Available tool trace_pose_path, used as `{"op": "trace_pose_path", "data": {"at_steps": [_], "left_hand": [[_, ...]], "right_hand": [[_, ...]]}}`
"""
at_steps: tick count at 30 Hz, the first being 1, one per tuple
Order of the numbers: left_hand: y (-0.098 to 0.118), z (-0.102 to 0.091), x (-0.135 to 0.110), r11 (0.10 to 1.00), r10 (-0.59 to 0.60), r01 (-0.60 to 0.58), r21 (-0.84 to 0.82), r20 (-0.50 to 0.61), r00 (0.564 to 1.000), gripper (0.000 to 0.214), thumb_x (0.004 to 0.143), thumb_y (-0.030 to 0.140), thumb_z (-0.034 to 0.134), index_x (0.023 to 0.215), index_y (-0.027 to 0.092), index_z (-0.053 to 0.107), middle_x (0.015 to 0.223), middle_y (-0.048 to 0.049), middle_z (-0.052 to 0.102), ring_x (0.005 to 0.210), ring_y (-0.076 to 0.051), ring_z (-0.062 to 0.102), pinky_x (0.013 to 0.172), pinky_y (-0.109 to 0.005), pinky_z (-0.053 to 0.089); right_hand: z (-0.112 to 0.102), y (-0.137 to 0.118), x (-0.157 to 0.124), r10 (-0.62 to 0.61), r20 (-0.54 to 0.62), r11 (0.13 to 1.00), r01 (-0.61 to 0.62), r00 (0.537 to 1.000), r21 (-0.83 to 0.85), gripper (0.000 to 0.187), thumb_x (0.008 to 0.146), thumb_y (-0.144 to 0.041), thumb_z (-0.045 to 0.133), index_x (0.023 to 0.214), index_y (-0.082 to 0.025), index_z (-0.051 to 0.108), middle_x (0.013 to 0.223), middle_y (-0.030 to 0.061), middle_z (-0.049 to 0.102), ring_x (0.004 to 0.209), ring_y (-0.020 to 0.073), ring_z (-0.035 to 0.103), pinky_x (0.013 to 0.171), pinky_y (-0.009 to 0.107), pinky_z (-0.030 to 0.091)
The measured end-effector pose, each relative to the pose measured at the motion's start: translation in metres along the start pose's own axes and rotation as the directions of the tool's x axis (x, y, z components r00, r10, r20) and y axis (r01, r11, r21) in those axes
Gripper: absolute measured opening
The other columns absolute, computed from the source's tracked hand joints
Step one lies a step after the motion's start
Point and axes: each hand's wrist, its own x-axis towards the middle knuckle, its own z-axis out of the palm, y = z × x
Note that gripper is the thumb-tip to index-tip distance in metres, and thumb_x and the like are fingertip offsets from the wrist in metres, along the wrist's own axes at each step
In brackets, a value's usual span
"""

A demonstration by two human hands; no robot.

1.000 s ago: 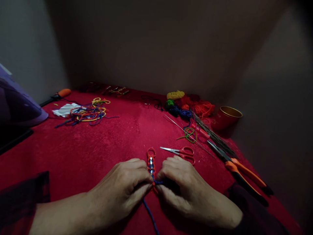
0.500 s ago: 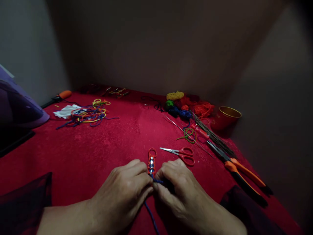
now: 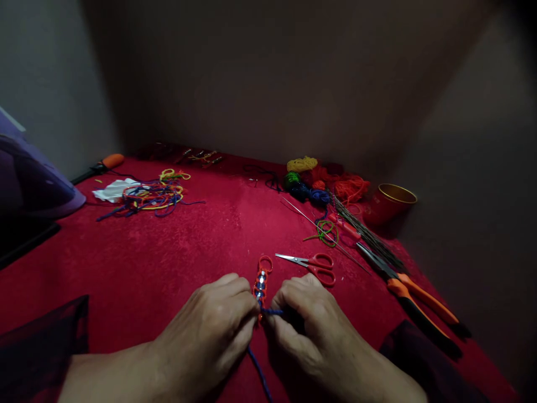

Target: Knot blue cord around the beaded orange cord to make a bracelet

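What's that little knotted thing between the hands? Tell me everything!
The knotted strip is woven from orange and blue cord, with shiny silver pieces down its middle and an orange loop at the far end. It lies on the red cloth, pointing away. The left hand and right hand pinch its near end, where a blue cord trails back.

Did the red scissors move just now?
No. The scissors stay beside the orange pliers, just past the right hand pinching the braided cord.

Right hand (image 3: 310, 322) crept toward left hand (image 3: 212, 327) (barely); braid (image 3: 260, 281) perhaps tilted.
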Motion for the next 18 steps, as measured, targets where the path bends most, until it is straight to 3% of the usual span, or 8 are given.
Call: {"op": "trace_pose_path", "data": {"at_steps": [5, 8, 11, 18], "left_hand": [[-0.0016, -0.0015, 0.0007, 0.996, -0.059, 0.061, -0.058, 0.047, 0.997, 0.021, 0.082, 0.003, 0.046, 0.071, 0.015, 0.059, 0.070, -0.0020, 0.057, 0.064, -0.014, 0.051, 0.058, -0.023, 0.040], [-0.0026, -0.0017, 0.0011, 0.996, -0.051, 0.055, -0.065, 0.049, 0.997, 0.020, 0.080, 0.002, 0.047, 0.069, 0.015, 0.057, 0.068, -0.0018, 0.057, 0.064, -0.014, 0.050, 0.057, -0.023, 0.039], [-0.0028, -0.0021, 0.0018, 0.996, -0.015, 0.018, -0.093, 0.041, 0.999, 0.021, 0.081, 0.001, 0.047, 0.070, 0.015, 0.058, 0.069, -0.0011, 0.058, 0.065, -0.013, 0.050, 0.058, -0.022, 0.039], [-0.0030, -0.0045, 0.0008, 0.995, 0.015, -0.011, -0.096, 0.036, 0.999, 0.021, 0.079, -0.003, 0.051, 0.073, 0.015, 0.060, 0.071, -0.0003, 0.058, 0.066, -0.012, 0.050, 0.059, -0.021, 0.038]], "right_hand": [[-0.0050, -0.0025, 0.0017, 0.003, -0.003, 0.996, -0.003, 1.000, 0.093, 0.017, 0.081, -0.006, 0.056, 0.080, -0.020, 0.047, 0.077, -0.0019, 0.052, 0.072, 0.0150, 0.044, 0.070, 0.030, 0.034], [-0.0052, -0.0026, 0.0048, -0.107, 0.006, 0.985, 0.106, 0.994, 0.133, 0.018, 0.082, -0.008, 0.058, 0.093, -0.020, 0.050, 0.087, 0.0002, 0.055, 0.078, 0.0159, 0.047, 0.071, 0.030, 0.035], [-0.0019, 0.0009, 0.0069, -0.212, 0.018, 0.976, 0.211, 0.977, 0.047, 0.012, 0.086, -0.009, 0.052, 0.090, -0.020, 0.052, 0.089, 0.0020, 0.056, 0.077, 0.0168, 0.046, 0.069, 0.031, 0.035], [-0.0012, 0.0050, 0.0051, -0.174, -0.001, 0.984, 0.173, 0.985, 0.048, 0.015, 0.088, -0.006, 0.045, 0.083, -0.019, 0.047, 0.084, 0.0024, 0.054, 0.074, 0.0166, 0.045, 0.068, 0.031, 0.036]]}}
